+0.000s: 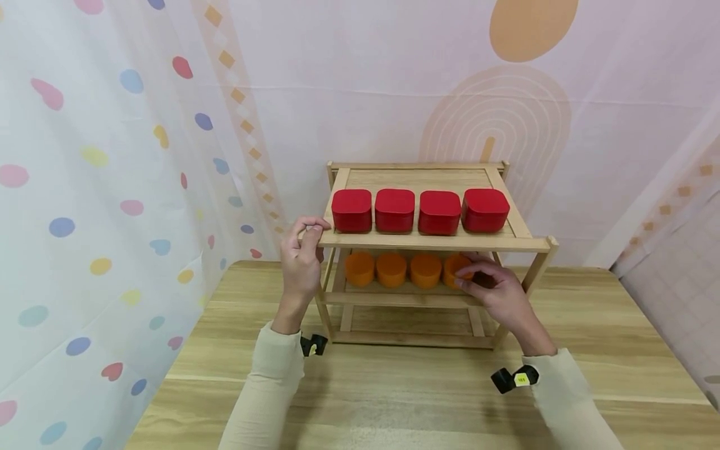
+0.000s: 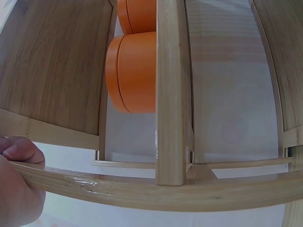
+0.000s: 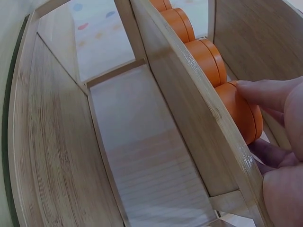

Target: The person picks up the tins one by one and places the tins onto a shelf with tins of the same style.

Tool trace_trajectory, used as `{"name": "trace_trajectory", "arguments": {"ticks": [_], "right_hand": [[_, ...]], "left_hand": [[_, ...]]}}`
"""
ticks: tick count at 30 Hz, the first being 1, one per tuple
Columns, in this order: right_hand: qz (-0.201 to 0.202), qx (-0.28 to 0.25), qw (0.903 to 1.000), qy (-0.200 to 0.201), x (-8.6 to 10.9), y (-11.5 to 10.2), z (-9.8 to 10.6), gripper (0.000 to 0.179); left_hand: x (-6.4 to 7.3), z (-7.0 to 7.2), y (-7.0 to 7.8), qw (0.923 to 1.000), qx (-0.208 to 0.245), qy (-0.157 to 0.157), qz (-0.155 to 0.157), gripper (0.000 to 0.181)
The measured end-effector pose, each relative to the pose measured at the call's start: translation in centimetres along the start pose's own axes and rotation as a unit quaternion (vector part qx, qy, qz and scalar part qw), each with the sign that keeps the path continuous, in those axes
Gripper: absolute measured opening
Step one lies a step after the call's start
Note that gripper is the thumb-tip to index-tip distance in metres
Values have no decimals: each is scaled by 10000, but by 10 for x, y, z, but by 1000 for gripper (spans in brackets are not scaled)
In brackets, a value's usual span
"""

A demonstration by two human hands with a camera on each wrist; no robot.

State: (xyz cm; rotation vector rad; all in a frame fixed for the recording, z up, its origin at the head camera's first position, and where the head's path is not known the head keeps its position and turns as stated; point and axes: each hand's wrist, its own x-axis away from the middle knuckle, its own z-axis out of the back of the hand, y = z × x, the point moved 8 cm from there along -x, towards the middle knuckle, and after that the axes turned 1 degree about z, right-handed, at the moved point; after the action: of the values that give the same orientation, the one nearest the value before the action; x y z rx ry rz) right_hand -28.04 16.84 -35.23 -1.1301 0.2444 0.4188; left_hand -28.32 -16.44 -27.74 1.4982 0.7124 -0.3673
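A wooden three-tier rack stands on the table. My left hand grips the front left corner of its top tier; in the left wrist view that hand curls round a wooden bar. On the middle tier, several round orange tins with lids stand in a row. My right hand reaches in under the top tier and pinches the rightmost orange tin between thumb and fingers. Seen from the right wrist, this tin touches the neighbouring orange tin.
Several red rounded-square tins, among them the leftmost red tin, line the top tier. The bottom tier lies low over the wood-grain table. A patterned curtain hangs close behind and to the left.
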Motion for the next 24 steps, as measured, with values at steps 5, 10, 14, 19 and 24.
{"name": "trace_trajectory", "arguments": {"ticks": [5,10,14,19,24], "right_hand": [[-36,31,9999,117,-1,1,1,12],[-76,59,9999,101,-1,1,1,13],[-115,61,9999,79,-1,2,0,12],[-130,23,9999,82,-1,2,0,12],[-101,62,9999,53,1,1,1,12]], "left_hand": [[-1,-1,2,10000,-7,-12,-38,23],[-1,0,1,10000,29,-10,-3,23],[-1,1,-1,10000,32,23,54,24],[-1,1,-1,9999,63,30,78,24],[0,0,-1,9999,71,9,78,23]]}}
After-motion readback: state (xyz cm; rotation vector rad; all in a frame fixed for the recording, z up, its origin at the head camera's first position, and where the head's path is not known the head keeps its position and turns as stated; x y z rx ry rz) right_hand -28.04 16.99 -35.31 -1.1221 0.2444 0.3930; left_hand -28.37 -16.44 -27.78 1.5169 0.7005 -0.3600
